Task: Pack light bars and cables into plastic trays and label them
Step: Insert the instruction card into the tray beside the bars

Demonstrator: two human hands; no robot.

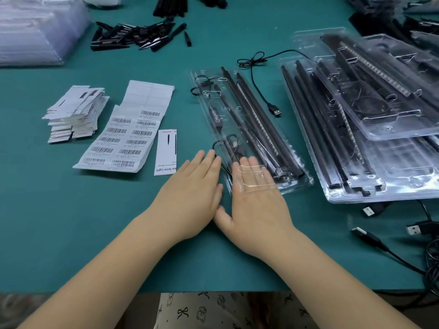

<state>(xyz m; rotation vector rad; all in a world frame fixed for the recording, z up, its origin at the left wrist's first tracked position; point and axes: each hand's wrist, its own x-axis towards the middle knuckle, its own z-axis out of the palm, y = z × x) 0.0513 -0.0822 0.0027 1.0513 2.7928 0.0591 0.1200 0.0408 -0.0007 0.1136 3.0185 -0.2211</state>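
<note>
Teal table [71,222]; right hand [254,198] fingertips under clear tray [249,129].

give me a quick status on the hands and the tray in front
Left hand flat on the mat beside the tray. Right hand open, fingers under the tray's near end. Light bars and cable inside. Loose cable lies just beyond.

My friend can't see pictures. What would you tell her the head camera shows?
Two open hands lie flat on a green table: the left hand beside a clear plastic tray of black light bars, the right hand's fingers tucked under its near end. Barcode labels lie left, more filled trays right.
</note>
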